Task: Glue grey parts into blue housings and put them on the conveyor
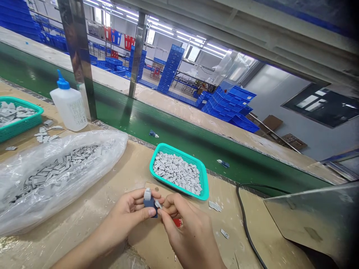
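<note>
My left hand (131,209) is closed around a dark blue and light grey part (149,202), thumb in front and fingers behind. Close against its right side, my right hand (185,220) pinches a small light grey piece (158,204) between thumb and forefinger. Whether the piece touches the blue part is hard to tell. Just beyond both hands sits a turquoise basket (206,183) full of small light grey pieces (178,172). Something red (177,222) shows partly behind my right hand.
An open plastic bag (112,149) of grey pieces lies left, with a white bottle (70,106) and another turquoise basket (25,123) behind it. Blue-and-white parts (153,133) rest on the green belt (185,149). A black cable (244,216) and metal panel (316,216) stand right.
</note>
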The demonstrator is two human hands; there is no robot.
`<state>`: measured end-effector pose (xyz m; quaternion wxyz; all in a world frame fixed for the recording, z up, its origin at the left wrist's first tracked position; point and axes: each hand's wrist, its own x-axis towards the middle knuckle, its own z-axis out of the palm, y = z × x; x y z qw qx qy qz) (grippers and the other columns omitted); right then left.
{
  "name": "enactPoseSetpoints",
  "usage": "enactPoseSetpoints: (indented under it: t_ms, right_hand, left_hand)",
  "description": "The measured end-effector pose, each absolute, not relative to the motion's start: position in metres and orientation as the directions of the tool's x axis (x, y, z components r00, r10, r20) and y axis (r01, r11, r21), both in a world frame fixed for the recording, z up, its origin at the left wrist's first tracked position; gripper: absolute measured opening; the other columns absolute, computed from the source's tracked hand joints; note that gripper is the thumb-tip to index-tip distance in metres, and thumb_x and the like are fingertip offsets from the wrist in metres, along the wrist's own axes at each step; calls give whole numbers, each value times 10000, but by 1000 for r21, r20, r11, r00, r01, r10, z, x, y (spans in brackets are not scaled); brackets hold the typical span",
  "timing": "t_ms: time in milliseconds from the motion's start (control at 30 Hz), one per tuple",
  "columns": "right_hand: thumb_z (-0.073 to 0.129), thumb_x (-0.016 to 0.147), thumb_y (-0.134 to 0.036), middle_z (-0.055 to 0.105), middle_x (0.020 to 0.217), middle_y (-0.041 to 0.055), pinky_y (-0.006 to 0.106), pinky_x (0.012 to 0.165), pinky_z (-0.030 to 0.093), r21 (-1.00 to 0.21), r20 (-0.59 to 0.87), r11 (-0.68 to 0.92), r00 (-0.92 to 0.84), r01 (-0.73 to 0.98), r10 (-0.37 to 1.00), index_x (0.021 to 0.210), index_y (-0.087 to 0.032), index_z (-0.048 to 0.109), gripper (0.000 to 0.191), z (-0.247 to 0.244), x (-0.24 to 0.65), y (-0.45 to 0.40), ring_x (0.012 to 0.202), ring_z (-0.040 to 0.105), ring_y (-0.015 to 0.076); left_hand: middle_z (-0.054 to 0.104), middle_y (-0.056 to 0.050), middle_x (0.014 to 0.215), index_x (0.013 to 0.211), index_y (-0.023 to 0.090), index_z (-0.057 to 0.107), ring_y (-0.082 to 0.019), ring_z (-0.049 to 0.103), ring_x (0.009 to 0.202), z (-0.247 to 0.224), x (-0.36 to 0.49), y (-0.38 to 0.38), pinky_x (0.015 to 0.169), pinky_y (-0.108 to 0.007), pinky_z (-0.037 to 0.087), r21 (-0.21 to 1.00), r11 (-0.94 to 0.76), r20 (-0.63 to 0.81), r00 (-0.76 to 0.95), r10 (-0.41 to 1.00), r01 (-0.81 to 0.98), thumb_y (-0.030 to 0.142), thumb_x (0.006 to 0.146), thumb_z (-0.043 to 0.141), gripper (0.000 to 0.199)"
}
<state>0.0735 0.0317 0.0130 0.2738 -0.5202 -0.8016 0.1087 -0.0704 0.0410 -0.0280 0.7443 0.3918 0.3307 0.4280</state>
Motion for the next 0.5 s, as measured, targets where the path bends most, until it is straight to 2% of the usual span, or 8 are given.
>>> enactPoseSetpoints:
  t_ms: [233, 500]
  right_hand:
    - [434, 753, -59, 568, 646, -31, 186, 547, 421, -523, 186, 476, -450, 707, 874, 737, -206, 485, 157, 21, 76, 35, 571, 536, 104]
    - [399, 806, -68, 566, 784, -12, 210, 599, 416, -560, 16, 449, -533, 696, 846, 811, -210, 475, 162, 32, 78, 39, 717, 531, 121]
  left_hand:
    - [625, -30, 871, 918, 166, 554, -126, 551, 821, -29, -72, 40, 793, -237, 393, 873, 335, -151, 457, 877, -354, 210, 729, 570, 194]
    - [611, -13, 807, 886, 161, 570, -113, 537, 792, -26, -73, 40, 784, -235, 394, 836, 368, -149, 478, 866, -406, 210, 733, 572, 161]
